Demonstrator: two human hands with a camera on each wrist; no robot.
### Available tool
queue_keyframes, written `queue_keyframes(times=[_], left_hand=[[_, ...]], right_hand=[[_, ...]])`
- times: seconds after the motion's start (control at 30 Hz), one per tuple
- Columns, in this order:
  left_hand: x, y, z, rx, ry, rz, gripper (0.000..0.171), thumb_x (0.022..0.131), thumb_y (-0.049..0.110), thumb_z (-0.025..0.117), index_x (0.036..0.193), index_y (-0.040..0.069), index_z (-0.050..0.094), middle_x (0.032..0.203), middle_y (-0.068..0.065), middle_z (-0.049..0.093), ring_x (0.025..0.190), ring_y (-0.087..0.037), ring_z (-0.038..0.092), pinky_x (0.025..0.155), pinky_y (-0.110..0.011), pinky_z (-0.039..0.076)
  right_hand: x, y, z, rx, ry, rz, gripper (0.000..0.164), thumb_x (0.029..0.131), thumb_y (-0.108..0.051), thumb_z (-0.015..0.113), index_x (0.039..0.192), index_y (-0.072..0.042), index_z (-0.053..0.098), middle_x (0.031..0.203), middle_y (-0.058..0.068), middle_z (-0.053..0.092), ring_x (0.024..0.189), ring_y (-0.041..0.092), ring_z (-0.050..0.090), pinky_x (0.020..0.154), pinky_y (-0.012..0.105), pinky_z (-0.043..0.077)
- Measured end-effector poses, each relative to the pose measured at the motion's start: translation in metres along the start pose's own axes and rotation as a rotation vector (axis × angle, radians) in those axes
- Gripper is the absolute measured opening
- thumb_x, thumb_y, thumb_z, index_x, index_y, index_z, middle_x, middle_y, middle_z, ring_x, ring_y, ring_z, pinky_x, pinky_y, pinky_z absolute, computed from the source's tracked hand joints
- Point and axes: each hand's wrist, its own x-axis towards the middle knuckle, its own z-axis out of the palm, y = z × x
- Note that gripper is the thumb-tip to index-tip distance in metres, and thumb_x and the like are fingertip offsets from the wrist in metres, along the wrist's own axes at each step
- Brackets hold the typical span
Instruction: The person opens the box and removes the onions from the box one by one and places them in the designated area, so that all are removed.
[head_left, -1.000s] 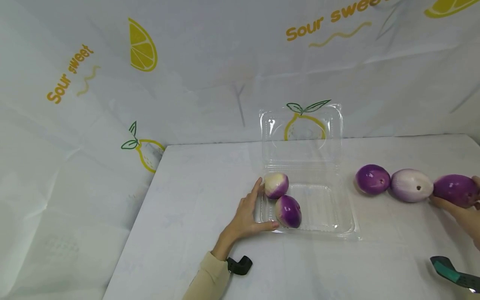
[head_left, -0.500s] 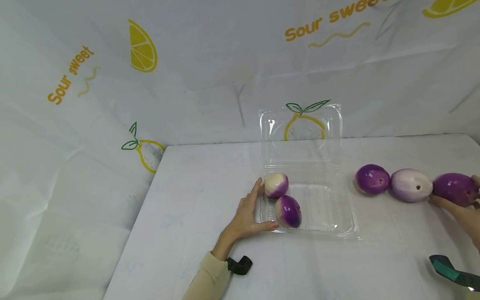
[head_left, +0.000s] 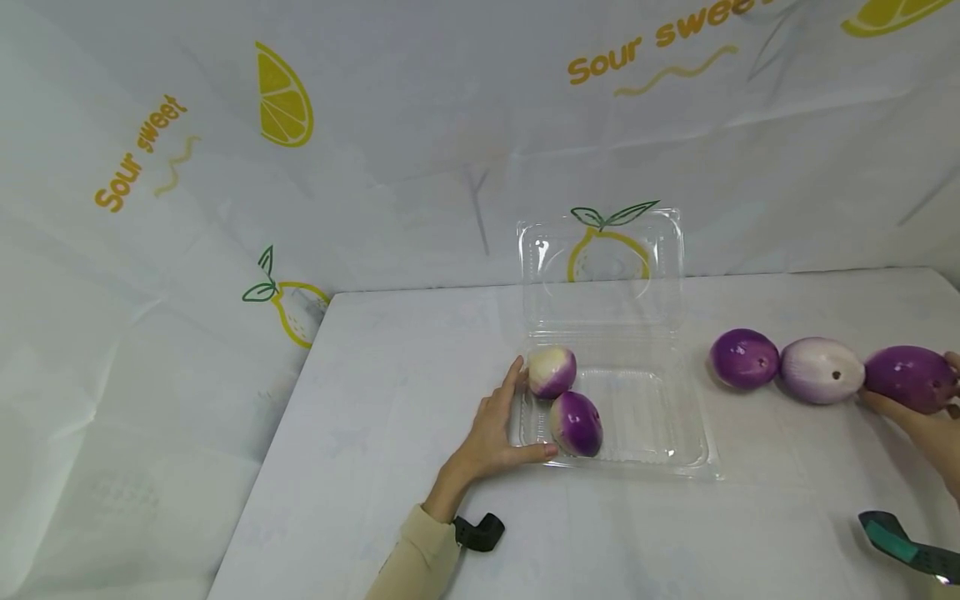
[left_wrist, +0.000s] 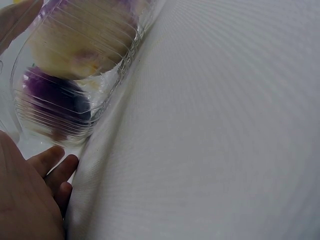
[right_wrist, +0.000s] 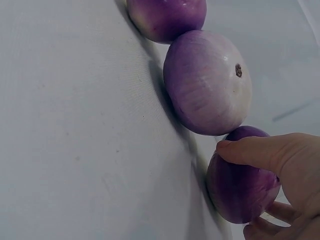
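Note:
A clear plastic clamshell box (head_left: 690, 446) lies on the table, lid raised at the back. Inside at its left are a cream-and-purple onion (head_left: 552, 372) and a purple onion with a pale side (head_left: 577, 423). My left hand (head_left: 491, 433) spreads round the box's front left corner, thumb along the front edge, fingers at the left wall. In the left wrist view, the fingertips (left_wrist: 62, 170) rest close by the ribbed wall. At the far right my right hand (right_wrist: 295, 172) grips a dark purple onion (right_wrist: 240, 187), thumb across its near side. Some fingers are hidden behind it.
A pale whitish-purple onion (head_left: 822, 372) sits against the gripped one, with another purple onion (head_left: 744, 359) to its left, right of the box. A white cloth wall with lemon prints (head_left: 450, 125) rises behind the white table (head_left: 390, 367).
Almost nothing differs. The gripped onion and right hand have shifted very slightly; the left hand and box have stayed in place.

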Motion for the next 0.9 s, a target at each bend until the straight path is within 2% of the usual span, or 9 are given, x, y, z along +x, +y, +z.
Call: queue_keyframes(times=[0.27,0.47,0.57,0.77,0.9], left_hand=[[0.0,-0.002,0.001,0.008,0.009,0.014,0.126,0.072,0.039,0.082,0.166,0.017,0.001,0.162,-0.011,0.042,0.149,-0.035,0.04,0.119,-0.066,0.027],[0.0,0.0,0.001,-0.002,0.008,0.01,0.125,0.072,0.04,0.082,0.166,0.017,0.001,0.162,-0.011,0.042,0.15,-0.035,0.039,0.119,-0.065,0.027],[0.0,0.0,0.0,-0.001,0.007,0.01,0.126,0.072,0.039,0.082,0.166,0.017,0.001,0.162,-0.011,0.042,0.15,-0.035,0.038,0.119,-0.065,0.026],[0.0,-0.001,0.001,0.007,0.01,0.015,0.126,0.072,0.04,0.082,0.166,0.017,0.001,0.162,-0.012,0.041,0.15,-0.036,0.039,0.118,-0.067,0.027],[0.0,-0.001,0.001,0.006,0.011,0.02,0.126,0.072,0.04,0.082,0.166,0.017,0.001,0.163,-0.013,0.041,0.151,-0.037,0.038,0.119,-0.067,0.027]], right_hand=[[0.004,0.005,-0.003,-0.047,-0.028,0.042,0.082,0.101,-0.032,0.058,0.166,-0.021,0.008,0.172,0.018,0.016,0.153,0.045,0.025,0.127,0.055,0.023],[0.0,-0.001,-0.009,-0.028,-0.035,0.047,0.084,0.102,-0.03,0.059,0.166,-0.019,0.007,0.173,0.016,0.008,0.16,0.04,0.012,0.127,0.061,0.018],[-0.002,-0.003,-0.01,-0.021,-0.029,0.04,0.083,0.102,-0.035,0.058,0.166,-0.02,0.007,0.174,0.015,0.006,0.161,0.039,0.009,0.126,0.062,0.017],[-0.012,-0.014,-0.012,0.014,0.003,0.03,0.082,0.101,-0.033,0.06,0.166,-0.023,0.011,0.174,0.008,0.009,0.162,0.032,0.01,0.129,0.056,0.016],[-0.012,-0.014,-0.01,0.019,0.031,0.023,0.082,0.099,-0.031,0.064,0.165,-0.031,0.014,0.174,0.002,0.012,0.162,0.029,0.013,0.13,0.048,0.017]])
